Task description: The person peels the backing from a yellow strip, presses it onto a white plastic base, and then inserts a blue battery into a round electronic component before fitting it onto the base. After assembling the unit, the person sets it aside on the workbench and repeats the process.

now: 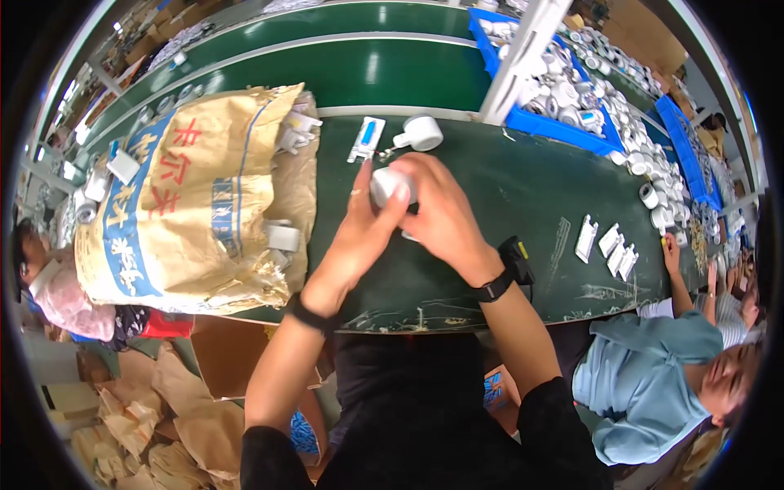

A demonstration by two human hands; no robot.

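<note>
In front of me, over the green tabletop (pixel 490 188), a white round plastic part (pixel 387 186) is between both hands, blurred by motion. My left hand (pixel 363 224) closes on its left side, thumb against it. My right hand (pixel 445 204) curls over its top and right side. Just beyond the fingers lie a flat white plastic piece with a blue strip (pixel 367 139) and a white round housing with a short neck (pixel 422 132). Part of another small white piece shows beneath my right hand, mostly hidden.
A large paper sack (pixel 196 196) of white parts lies at left. Blue bins (pixel 563 135) heaped with round white parts stand at far right, by a metal post (pixel 523 61). Several white pieces (pixel 612 241) and a black-yellow tool (pixel 516 253) lie at right. A co-worker (pixel 653 367) sits at right.
</note>
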